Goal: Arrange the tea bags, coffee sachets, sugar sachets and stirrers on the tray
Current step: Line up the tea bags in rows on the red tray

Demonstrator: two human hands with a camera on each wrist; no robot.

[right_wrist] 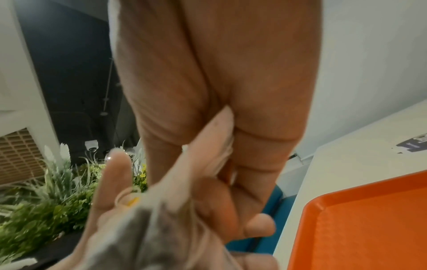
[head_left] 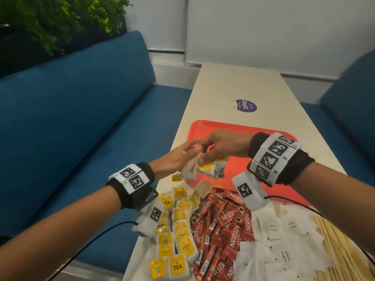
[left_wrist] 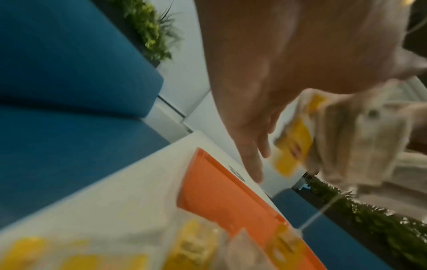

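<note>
Left hand [left_wrist: 265, 76] over blurred, seemingly bare tray [left_wrist: 221, 197]

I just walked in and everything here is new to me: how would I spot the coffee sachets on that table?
Start at the red tray on the long pale table and come towards the near end. Just before the tray lies a heap of slim sticks, the coffee sachets. They are the only red ones, printed Nescafe, between yellow-labelled tea bags and white sugar sachets.
</note>
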